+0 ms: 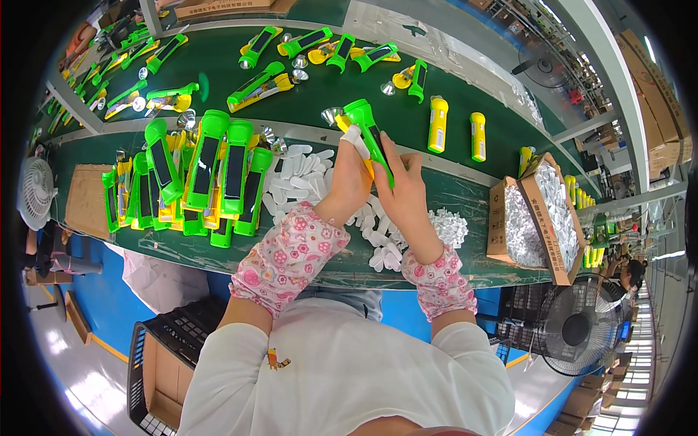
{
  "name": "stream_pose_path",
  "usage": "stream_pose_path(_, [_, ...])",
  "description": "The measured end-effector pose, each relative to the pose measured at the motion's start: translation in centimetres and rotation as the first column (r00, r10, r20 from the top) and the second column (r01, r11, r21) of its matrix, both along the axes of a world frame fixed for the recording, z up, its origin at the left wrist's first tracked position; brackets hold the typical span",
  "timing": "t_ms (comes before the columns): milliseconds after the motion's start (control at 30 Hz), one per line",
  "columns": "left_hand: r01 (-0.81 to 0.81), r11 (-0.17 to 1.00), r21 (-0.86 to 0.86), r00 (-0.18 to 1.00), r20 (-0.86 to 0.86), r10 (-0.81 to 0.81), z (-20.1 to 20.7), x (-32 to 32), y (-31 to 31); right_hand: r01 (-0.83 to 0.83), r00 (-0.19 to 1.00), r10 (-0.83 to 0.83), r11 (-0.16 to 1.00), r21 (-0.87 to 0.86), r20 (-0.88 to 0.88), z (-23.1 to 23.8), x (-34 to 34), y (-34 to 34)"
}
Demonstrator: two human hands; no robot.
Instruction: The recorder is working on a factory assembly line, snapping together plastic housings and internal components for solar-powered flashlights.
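Over the bench, a flashlight with a green shell and a yellow half sits between my hands, tilted with its head away from me. Its silver reflector cup hangs out at the head's left side. My left hand is closed around the yellow side; something white lies at its fingers, perhaps a plastic strip or a finger cover. From the right, my right hand grips the green shell along its dark panel. Beneath my wrists lie loose white plastic strips and a heap of small white parts.
Left of my hands, partly assembled flashlights are stacked. A green belt beyond carries more open ones and two yellow flashlights. At right stands a cardboard box of white and silvery parts, with a fan below.
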State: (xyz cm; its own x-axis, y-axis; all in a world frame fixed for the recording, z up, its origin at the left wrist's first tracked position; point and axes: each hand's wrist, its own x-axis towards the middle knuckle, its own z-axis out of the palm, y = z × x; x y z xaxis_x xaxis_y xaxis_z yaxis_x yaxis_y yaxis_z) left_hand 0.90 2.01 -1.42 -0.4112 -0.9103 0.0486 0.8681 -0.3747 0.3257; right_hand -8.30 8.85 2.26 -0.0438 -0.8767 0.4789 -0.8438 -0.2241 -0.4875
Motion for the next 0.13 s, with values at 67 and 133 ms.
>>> stream_pose_path(67, [-0.109, 0.994, 0.005, 0.971, 0.215, 0.105, 1.11, 0.12, 0.42, 0.011, 0.999, -0.010, 1.000, 0.024, -0.053, -0.30, -0.02, 0.08])
stream_pose_path(133, [-0.123, 0.989, -0.078, 0.936, 0.322, 0.141, 0.87, 0.12, 0.45, 0.015, 0.996, -0.006, 0.995, 0.094, -0.094, -0.34, -0.18, 0.19])
